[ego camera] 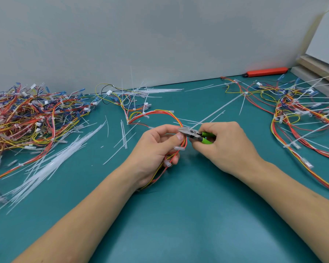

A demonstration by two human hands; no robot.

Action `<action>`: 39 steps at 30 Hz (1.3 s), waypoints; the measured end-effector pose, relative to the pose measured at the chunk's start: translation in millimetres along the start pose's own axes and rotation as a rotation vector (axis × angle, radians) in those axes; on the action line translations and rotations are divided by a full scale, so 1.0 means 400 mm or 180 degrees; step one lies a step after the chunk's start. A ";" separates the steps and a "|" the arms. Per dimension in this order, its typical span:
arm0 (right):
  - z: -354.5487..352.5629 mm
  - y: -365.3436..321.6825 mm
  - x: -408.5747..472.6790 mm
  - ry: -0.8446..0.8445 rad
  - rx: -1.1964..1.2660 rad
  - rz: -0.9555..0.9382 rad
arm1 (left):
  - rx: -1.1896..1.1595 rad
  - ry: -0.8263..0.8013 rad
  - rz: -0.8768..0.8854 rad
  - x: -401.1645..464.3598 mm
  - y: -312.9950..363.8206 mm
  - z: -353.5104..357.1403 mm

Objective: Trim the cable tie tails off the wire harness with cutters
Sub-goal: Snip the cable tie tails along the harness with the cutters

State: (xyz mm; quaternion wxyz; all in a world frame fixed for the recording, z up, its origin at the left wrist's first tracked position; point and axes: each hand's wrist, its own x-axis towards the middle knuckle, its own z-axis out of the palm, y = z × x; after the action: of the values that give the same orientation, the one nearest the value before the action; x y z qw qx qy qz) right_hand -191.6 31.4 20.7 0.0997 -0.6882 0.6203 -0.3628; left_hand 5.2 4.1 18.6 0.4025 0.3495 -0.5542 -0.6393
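Gripping a red-and-yellow wire harness [176, 118], the left hand [156, 149] holds it above the teal table [179, 215]; just right, the right hand [224, 147] squeezes green-handled steel cutters [195, 135] on a long white cable tie tail [217, 109].

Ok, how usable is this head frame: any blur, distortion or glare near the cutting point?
Head view: even, soft lighting, no glare; sharp at the centre, where the right hand holds the green-handled cutters at the harness gripped by the left hand; wide-angle bending curves the table edge; the wire piles at the sides look smeared.
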 end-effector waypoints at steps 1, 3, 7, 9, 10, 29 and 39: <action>0.001 0.000 0.000 0.0009 -0.0033 0.0018 | 0.0018 0.0001 0.0027 0.000 -0.001 -0.001; 0.002 0.000 -0.001 0.0027 -0.0097 0.0023 | 0.0039 0.0002 0.0068 0.001 -0.004 -0.002; 0.003 -0.002 -0.002 0.0080 -0.0178 -0.0012 | 0.0054 0.0001 0.0105 0.001 -0.006 -0.002; 0.003 -0.004 -0.001 0.0099 -0.0199 -0.0026 | 0.0065 0.0014 0.0110 0.001 -0.005 0.000; 0.003 -0.004 -0.001 0.0101 -0.0195 -0.0024 | 0.0074 0.0024 0.0117 0.001 -0.004 0.000; -0.018 -0.036 -0.009 -0.0342 0.0283 0.0232 | 0.0151 0.0107 0.0588 -0.008 0.010 0.017; -0.010 -0.043 -0.015 -0.0394 0.0501 0.0262 | 0.0161 0.0234 0.0709 -0.007 0.012 0.013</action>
State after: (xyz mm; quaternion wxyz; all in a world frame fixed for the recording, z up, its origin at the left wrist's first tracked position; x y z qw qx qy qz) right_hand -180.6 41.7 31.4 0.2064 -0.6732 0.6104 -0.3629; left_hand 2.5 8.3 24.3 0.4821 0.3190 -0.5905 -0.5631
